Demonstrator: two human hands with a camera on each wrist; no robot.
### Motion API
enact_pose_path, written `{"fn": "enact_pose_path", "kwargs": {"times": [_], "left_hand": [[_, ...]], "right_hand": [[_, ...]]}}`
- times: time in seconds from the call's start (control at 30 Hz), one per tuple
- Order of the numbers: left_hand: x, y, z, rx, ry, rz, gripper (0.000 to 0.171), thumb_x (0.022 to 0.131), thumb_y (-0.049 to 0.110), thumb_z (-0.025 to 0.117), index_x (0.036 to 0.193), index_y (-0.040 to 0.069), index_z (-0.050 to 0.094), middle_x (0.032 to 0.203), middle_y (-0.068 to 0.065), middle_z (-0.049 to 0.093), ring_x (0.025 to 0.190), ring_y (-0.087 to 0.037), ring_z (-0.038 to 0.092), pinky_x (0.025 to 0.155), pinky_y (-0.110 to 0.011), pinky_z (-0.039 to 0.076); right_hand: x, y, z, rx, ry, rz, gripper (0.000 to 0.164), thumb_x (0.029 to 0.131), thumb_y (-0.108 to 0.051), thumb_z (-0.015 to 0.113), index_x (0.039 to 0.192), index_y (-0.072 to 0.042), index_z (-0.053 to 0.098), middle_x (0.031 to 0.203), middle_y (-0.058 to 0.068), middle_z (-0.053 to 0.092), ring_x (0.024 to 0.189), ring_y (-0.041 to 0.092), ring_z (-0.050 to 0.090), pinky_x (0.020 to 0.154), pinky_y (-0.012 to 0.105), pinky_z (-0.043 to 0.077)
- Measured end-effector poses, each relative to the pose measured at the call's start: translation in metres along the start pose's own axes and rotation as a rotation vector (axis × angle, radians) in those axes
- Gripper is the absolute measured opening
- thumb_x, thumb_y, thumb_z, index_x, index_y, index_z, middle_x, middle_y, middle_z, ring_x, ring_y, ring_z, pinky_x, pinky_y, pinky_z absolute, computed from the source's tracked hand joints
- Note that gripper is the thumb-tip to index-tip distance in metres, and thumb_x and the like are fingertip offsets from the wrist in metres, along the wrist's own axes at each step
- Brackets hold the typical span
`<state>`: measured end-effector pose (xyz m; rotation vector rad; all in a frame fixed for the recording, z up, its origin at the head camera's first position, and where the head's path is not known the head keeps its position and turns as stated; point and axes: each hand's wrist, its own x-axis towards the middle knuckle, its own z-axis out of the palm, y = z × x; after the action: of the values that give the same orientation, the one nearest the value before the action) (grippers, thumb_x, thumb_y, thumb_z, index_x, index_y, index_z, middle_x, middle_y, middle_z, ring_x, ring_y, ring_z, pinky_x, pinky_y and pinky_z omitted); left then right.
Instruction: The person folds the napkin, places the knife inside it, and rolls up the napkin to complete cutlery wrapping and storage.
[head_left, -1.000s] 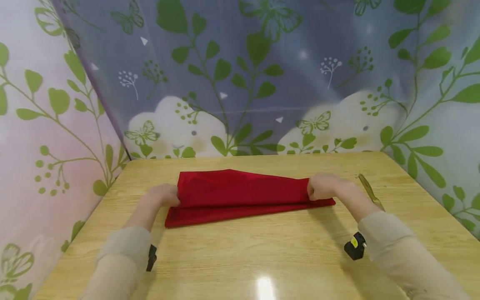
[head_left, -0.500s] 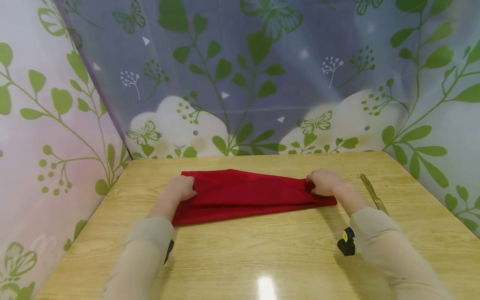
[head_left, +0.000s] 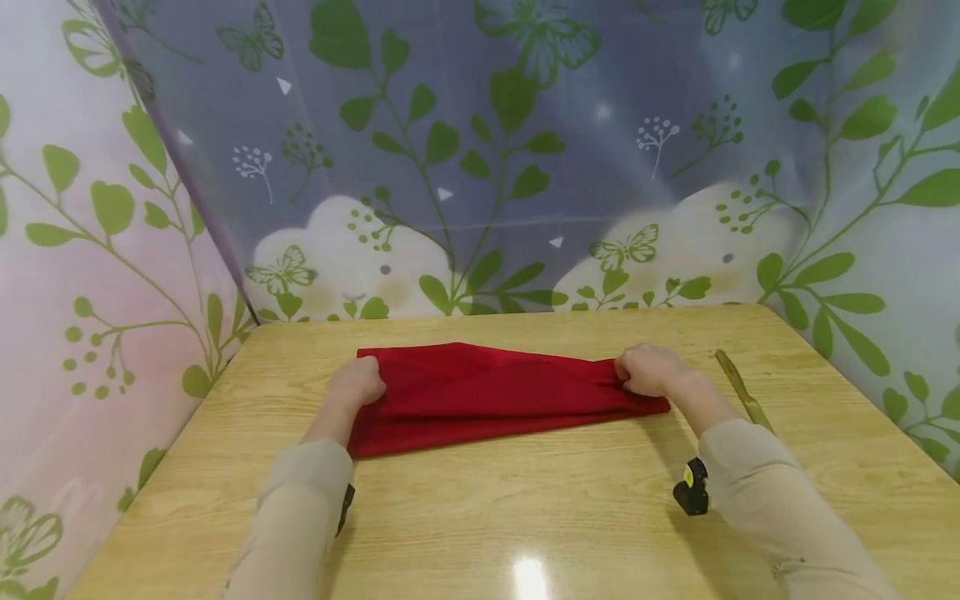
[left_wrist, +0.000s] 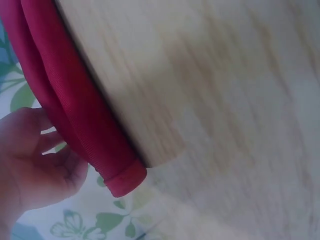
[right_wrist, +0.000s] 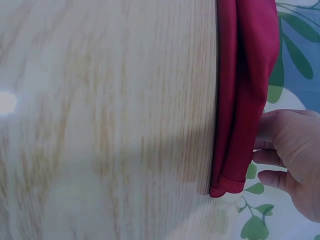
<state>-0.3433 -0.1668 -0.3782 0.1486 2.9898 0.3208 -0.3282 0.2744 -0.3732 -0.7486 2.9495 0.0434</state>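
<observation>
A red cloth (head_left: 487, 387), folded into a long strip, lies across the table with a loose fold along its near side. My left hand (head_left: 358, 383) grips its left end, fingers curled at the upper layer. At the opposite end my right hand (head_left: 648, 369) pinches the cloth, bunching it into small creases. The left wrist view has the left hand (left_wrist: 37, 160) with its fingertips behind the layered, hemmed edge of the cloth (left_wrist: 75, 95). In the right wrist view, the right hand (right_wrist: 295, 155) reaches behind the cloth (right_wrist: 250, 75), its fingertips partly hidden.
A slim gold-coloured, knife-like object (head_left: 742, 392) lies to the right of the right hand, partly behind the forearm. The wooden table (head_left: 450, 517) meets a leaf-patterned backdrop (head_left: 480, 167) at the back and sides. Black wrist cameras hang below both sleeves.
My left hand has moved right from beside the cloth's left edge onto its upper layer. The right hand has stayed nearly in place at the right end, where the cloth is more creased.
</observation>
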Motion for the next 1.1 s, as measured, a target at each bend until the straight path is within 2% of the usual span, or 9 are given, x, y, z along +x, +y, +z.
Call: {"fn": "enact_pose_path", "kwargs": {"times": [0.1,0.2,0.33,0.43,0.5,0.7,0.8,0.93,1.1], "left_hand": [[-0.001,0.001,-0.001,-0.027,-0.022,-0.023,0.007,0.080,0.006,0.050,0.075,0.003,0.055,0.081,-0.013,0.060,0.073,-0.027,0.054,0.069,-0.039,0.044],[0.000,0.006,-0.004,-0.012,-0.036,-0.027,0.010,0.080,0.007,0.049,0.076,0.003,0.057,0.085,-0.014,0.062,0.075,-0.029,0.055,0.070,-0.040,0.045],[0.002,0.008,-0.002,0.038,-0.018,-0.019,0.011,0.079,0.008,0.050,0.077,0.003,0.059,0.093,-0.019,0.062,0.081,-0.033,0.058,0.072,-0.044,0.047],[0.003,0.005,0.000,0.066,0.008,0.000,0.010,0.078,0.008,0.051,0.075,0.003,0.059,0.091,-0.019,0.062,0.082,-0.034,0.059,0.073,-0.044,0.046],[0.003,0.003,0.000,0.075,0.036,0.011,0.009,0.077,0.008,0.052,0.074,0.003,0.058,0.087,-0.018,0.062,0.080,-0.033,0.059,0.071,-0.044,0.047],[0.002,-0.003,-0.008,0.022,0.144,0.020,0.006,0.073,0.007,0.052,0.074,0.002,0.056,0.078,-0.015,0.061,0.073,-0.033,0.058,0.064,-0.044,0.046],[0.001,-0.006,-0.014,0.012,0.176,0.027,0.007,0.072,0.007,0.051,0.075,0.002,0.057,0.078,-0.015,0.061,0.074,-0.034,0.059,0.063,-0.045,0.045],[0.001,-0.012,-0.020,0.009,0.179,0.028,0.010,0.072,0.007,0.049,0.076,0.002,0.057,0.079,-0.016,0.061,0.076,-0.034,0.059,0.063,-0.045,0.045],[-0.001,-0.015,-0.026,-0.025,0.177,0.031,0.020,0.073,0.006,0.047,0.085,0.000,0.062,0.088,-0.018,0.063,0.083,-0.035,0.058,0.068,-0.045,0.046]], "right_hand": [[0.000,-0.001,0.000,-0.004,0.010,-0.011,0.017,0.079,-0.004,0.064,0.068,-0.012,0.054,0.066,-0.002,0.051,0.062,0.016,0.049,0.057,0.033,0.041],[-0.001,0.001,0.001,-0.006,0.021,0.002,0.018,0.079,-0.002,0.062,0.067,-0.012,0.052,0.065,-0.002,0.049,0.060,0.017,0.046,0.056,0.032,0.039],[-0.003,0.000,0.001,-0.019,0.064,0.000,0.011,0.079,-0.003,0.064,0.077,-0.010,0.056,0.075,0.001,0.052,0.070,0.021,0.052,0.061,0.036,0.044],[-0.005,-0.003,0.000,0.005,0.074,-0.013,0.009,0.080,-0.008,0.067,0.083,-0.011,0.059,0.081,0.002,0.054,0.076,0.023,0.054,0.065,0.039,0.045],[-0.005,-0.004,-0.001,0.036,0.041,-0.017,0.009,0.080,-0.011,0.068,0.084,-0.011,0.061,0.081,0.001,0.056,0.076,0.022,0.056,0.066,0.039,0.046],[-0.005,-0.009,-0.002,0.073,-0.085,-0.041,0.015,0.079,-0.013,0.069,0.093,-0.008,0.065,0.088,0.002,0.061,0.082,0.023,0.059,0.073,0.040,0.048],[-0.006,-0.012,-0.003,0.082,-0.108,-0.041,0.009,0.080,-0.010,0.066,0.089,-0.007,0.065,0.083,0.001,0.061,0.077,0.020,0.059,0.070,0.038,0.048],[-0.008,-0.016,-0.003,0.063,-0.097,-0.059,0.001,0.082,-0.008,0.064,0.081,-0.008,0.065,0.080,-0.001,0.060,0.073,0.017,0.058,0.067,0.035,0.048],[-0.012,-0.018,-0.003,0.034,-0.033,-0.065,0.014,0.082,-0.003,0.063,0.071,-0.011,0.057,0.074,-0.001,0.051,0.064,0.015,0.046,0.059,0.030,0.040]]}}
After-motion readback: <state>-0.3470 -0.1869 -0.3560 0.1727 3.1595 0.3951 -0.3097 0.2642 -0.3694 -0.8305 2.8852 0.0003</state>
